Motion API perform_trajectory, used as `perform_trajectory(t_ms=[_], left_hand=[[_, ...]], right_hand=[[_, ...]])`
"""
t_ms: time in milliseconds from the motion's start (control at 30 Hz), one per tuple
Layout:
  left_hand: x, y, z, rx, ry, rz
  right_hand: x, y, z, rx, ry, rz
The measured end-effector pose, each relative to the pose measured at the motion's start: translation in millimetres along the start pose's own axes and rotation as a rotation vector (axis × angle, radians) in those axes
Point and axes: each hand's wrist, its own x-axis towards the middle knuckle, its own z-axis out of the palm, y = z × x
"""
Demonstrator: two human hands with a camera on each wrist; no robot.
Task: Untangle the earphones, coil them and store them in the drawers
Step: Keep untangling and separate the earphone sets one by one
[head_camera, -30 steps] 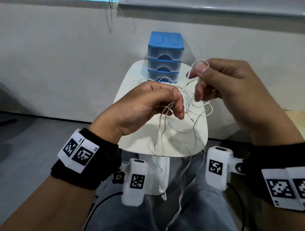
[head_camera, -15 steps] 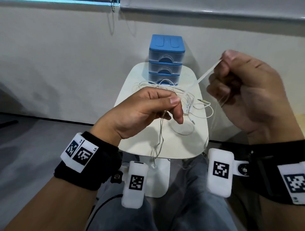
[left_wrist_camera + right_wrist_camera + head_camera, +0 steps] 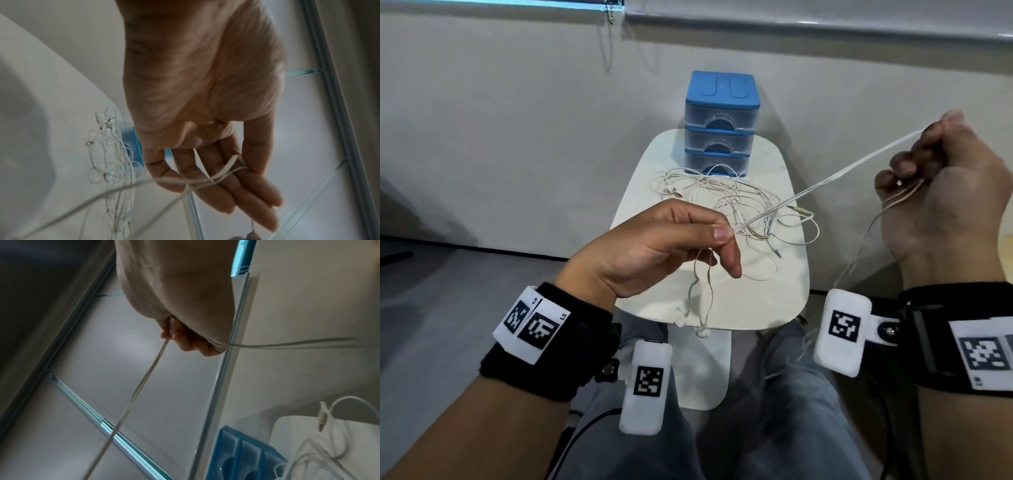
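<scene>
L hand (image 3: 654,246) pinching earphone cord (image 3: 825,178), R hand (image 3: 941,185) fisted round it, pulled taut

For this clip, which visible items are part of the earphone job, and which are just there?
Job: white earphone cable stretched between left hand and right hand; tangled pile of white earphones; blue three-drawer plastic organiser.
Just there: white rounded table; blind cord.

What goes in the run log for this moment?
phase: untangling | left hand: pinches earphone cable | right hand: grips same cable, taut | tangled earphones: on white table | blue drawer unit: shut
</scene>
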Motion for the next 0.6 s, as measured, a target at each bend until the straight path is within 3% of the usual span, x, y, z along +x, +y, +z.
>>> perform_trajectory(t_ms=[133,233,300,367,500,600], left_hand=[[-2.1,10.6,1.3,-0.068,0.018,0.088],[-0.9,21.4,2.7,-0.143,0.029,0.16],[4.2,27.2,4.0,-0.131,0.059,0.169],[11.7,30.7,6.3,-0.073,0.104,0.153],[23.1,33.2,9.4,-0.024,0.158,0.101],[22.4,33.9,6.4,-0.036,0.193,0.078]], right_hand=[[-1.4,11.5,-4.6,-0.227,0.086,0.071],[-4.3,24.7,-7.0,-0.613,0.013,0.092],[-13.4,29.3,0.2,-0.74,-0.123,0.072],[-25.5,29.0,14.9,-0.717,-0.32,0.073],[-50.5,26.0,41.0,-0.534,-0.872,0.152],[-56.6,26.3,46.9,-0.485,-0.906,0.098]])
